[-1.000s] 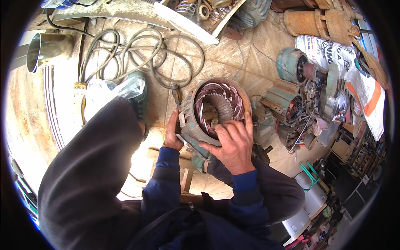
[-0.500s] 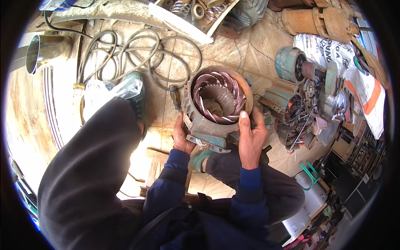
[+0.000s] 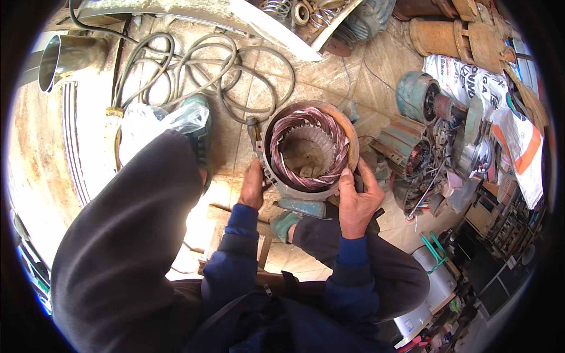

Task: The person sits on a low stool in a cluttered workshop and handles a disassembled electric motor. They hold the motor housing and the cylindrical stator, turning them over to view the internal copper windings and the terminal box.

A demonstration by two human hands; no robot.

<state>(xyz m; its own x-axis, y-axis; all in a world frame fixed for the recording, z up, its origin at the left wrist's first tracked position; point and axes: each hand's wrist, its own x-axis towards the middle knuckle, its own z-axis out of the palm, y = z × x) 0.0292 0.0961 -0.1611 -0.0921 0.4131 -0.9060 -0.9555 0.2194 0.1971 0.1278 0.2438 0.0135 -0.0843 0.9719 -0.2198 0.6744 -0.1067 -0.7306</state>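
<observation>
An electric motor stator (image 3: 309,147) in a worn, rusty housing is between my two hands, its round opening facing up. A ring of reddish-brown copper windings lines it, and a greenish block sticks out on the side nearest me. My left hand (image 3: 252,185) holds the left side of the housing, its fingertips partly hidden. My right hand (image 3: 358,203) grips the lower right rim, thumb on top and fingers along the outer wall. A small tool with a dark end (image 3: 254,130) lies against the left of the housing.
A coiled grey cable (image 3: 200,67) lies on the tiled floor beyond my foot. To the right are a finned green motor body (image 3: 397,147), other motor parts and a white sack (image 3: 471,82). A tray (image 3: 276,26) of springs and rings stands at the far side.
The stator has tipped so its opening faces me more squarely and its inside shows deeper. My left hand has shifted slightly up and left along the housing.
</observation>
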